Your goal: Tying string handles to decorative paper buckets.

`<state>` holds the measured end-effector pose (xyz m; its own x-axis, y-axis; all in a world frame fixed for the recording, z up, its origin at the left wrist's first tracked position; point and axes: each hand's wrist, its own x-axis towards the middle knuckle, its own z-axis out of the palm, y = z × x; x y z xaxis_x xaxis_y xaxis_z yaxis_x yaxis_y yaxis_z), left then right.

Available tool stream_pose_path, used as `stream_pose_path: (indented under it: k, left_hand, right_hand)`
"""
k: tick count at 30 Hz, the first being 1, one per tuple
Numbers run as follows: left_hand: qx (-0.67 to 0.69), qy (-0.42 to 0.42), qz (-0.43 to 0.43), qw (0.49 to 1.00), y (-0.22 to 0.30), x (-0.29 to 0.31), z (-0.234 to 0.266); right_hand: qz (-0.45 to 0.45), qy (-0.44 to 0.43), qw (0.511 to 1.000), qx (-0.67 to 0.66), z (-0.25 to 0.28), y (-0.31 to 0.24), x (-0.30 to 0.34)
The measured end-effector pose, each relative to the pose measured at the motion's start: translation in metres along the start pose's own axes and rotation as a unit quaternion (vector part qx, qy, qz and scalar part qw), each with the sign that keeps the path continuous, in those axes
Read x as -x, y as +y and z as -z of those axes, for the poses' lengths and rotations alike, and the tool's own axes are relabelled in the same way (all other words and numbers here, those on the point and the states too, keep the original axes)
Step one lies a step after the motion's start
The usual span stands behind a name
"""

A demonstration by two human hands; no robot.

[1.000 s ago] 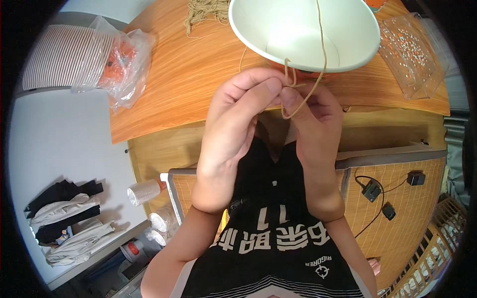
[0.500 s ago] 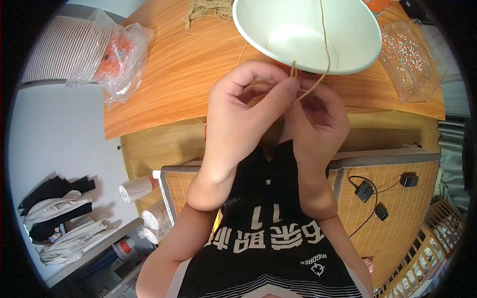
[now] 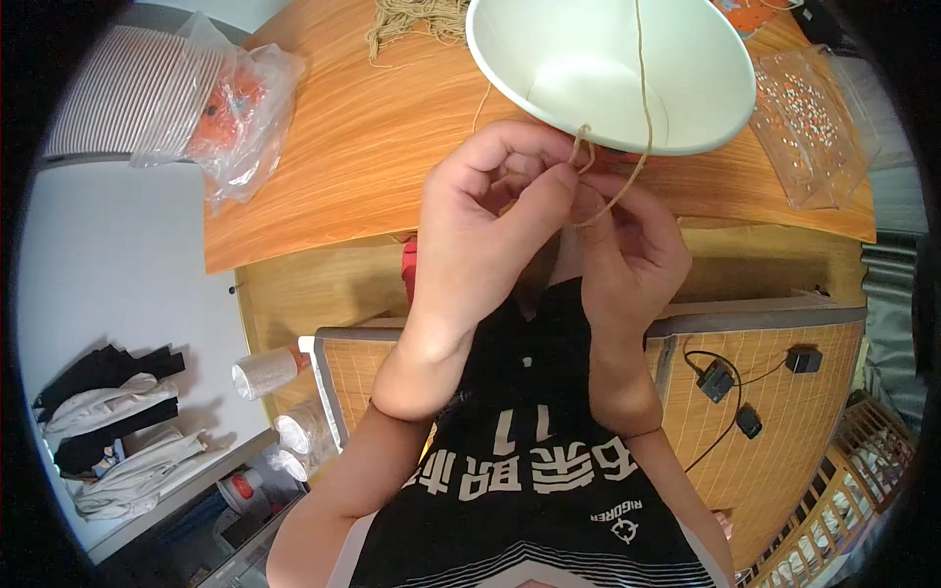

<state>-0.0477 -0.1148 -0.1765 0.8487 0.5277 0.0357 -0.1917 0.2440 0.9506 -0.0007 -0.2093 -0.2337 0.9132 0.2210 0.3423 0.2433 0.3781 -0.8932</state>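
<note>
"Where's the tan cord [image 3: 644, 88]?"
"Between the two hands, just in front of the pale bowl [image 3: 569, 59]. A small loop stands up at the fingertips, and one length curves up to the right and across the bowl's opening."
"And the hands?"
"The left hand [image 3: 490, 206] has thumb and forefinger pinched on the cord by the loop. The right hand [image 3: 637, 240] is pressed close beside it, its thumb and fingers closed on the cord too."
"What's around them?"
"The bowl is on the wood-grain counter [image 3: 363, 137]. A bundle of tan strands [image 3: 421, 22] lies left of it, a clear tray [image 3: 809, 186] of small beads right, and a plastic bag [image 3: 270, 127] far left."
</note>
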Motion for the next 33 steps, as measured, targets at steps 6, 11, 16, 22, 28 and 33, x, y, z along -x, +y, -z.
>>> stream_pose_path:
  k: [6,11,16,22,28,33]
  left_hand:
    - [-0.002,0.026,-0.061,0.998,-0.007,-0.002,0.001]
    - [0.011,0.038,-0.140,0.989,-0.019,-0.004,0.000]
    - [-0.030,0.069,-0.271,0.960,-0.028,-0.009,-0.001]
    - [-0.307,0.024,-0.396,0.865,-0.026,-0.016,0.018]
    - [-0.329,0.016,-0.306,0.893,-0.015,-0.007,0.016]
    - [-0.224,0.003,-0.202,0.953,-0.009,0.000,0.014]
  right_hand:
    - [0.004,-0.002,1.000,0.017,0.003,0.001,-0.004]
    - [0.068,-0.005,0.996,0.060,0.006,0.002,-0.010]
    - [0.075,0.004,0.994,0.073,0.006,0.002,-0.010]
    - [0.139,0.007,0.979,0.147,0.008,-0.003,-0.013]
    - [0.158,-0.001,0.973,0.167,0.002,-0.008,-0.017]
    - [0.174,-0.005,0.965,0.196,0.000,-0.007,-0.016]
